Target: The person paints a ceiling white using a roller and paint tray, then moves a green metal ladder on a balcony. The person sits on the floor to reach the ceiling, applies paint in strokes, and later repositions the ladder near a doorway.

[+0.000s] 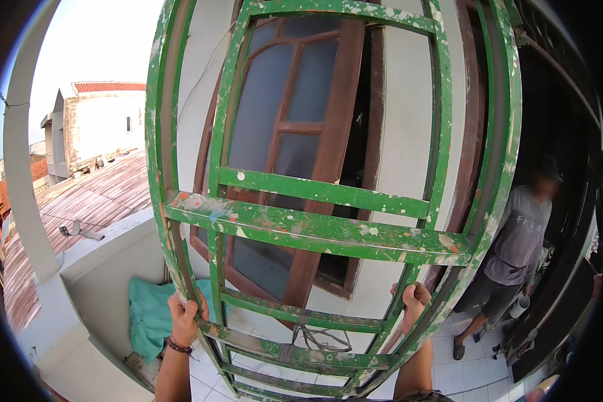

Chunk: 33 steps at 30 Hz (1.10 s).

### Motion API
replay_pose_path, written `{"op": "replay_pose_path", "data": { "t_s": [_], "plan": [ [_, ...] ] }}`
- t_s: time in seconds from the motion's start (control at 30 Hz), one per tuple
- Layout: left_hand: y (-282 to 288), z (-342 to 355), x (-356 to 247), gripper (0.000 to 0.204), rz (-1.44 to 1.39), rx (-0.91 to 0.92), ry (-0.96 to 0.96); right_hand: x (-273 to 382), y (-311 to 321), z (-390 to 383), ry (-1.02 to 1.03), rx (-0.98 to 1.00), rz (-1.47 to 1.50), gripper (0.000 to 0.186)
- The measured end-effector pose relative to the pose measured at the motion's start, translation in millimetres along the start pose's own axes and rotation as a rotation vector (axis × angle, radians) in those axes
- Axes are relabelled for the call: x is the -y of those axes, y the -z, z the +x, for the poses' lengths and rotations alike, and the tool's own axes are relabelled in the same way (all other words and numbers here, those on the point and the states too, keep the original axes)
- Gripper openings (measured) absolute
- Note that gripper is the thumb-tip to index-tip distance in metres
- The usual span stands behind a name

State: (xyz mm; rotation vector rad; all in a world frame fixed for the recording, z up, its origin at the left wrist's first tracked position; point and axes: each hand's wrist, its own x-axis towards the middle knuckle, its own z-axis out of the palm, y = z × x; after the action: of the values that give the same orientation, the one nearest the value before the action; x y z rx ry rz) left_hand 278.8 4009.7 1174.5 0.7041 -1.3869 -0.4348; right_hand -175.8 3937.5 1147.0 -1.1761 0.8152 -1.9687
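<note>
Out on a white-tiled balcony (479,376), one green ladder (321,231) was right up front, kinda blocking the brown-framed window (268,87), one crumpled teal cloth (147,315) lay left, one other person (519,231) stood off right, left hand (184,315) and right hand (415,300) were both wrapped round the ladder's side rails, flat bars all paint-splattered.

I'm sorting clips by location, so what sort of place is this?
Probably an upper-floor balcony or terrace of a house: beyond the low white wall lies a roof at a lower level, and a brown-framed window is set in the building's side.
</note>
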Motion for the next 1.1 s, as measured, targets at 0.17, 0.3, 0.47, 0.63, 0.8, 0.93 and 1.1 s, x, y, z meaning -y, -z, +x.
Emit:
{"op": "replay_pose_path", "data": {
  "t_s": [0.17,0.3,0.47,0.63,0.8,0.93,1.1],
  "plan": [
    [-7,24,25,0.052,-0.096,0.054,-0.005,-2,3,3,0.030,-0.081,-0.041,0.038],
    [22,51,52,0.050,-0.179,0.081,0.016,17,-38,1,0.006,-0.068,-0.115,0.037],
    [27,42,73,0.049,-0.223,0.148,-0.025,7,-29,-5,0.004,-0.033,-0.165,0.033],
    [7,37,75,0.046,-0.290,0.106,0.004,9,-16,-15,0.044,-0.040,-0.178,0.030],
    [22,48,92,0.046,-0.295,0.131,0.035,4,-36,-19,-0.002,-0.124,-0.176,0.027],
    [22,61,98,0.046,-0.309,0.160,0.016,-5,-37,-17,0.016,-0.185,-0.150,0.028],
    [22,63,110,0.048,-0.320,0.145,0.025,-5,-42,-20,-0.013,-0.200,-0.140,0.032]
  ]
}}
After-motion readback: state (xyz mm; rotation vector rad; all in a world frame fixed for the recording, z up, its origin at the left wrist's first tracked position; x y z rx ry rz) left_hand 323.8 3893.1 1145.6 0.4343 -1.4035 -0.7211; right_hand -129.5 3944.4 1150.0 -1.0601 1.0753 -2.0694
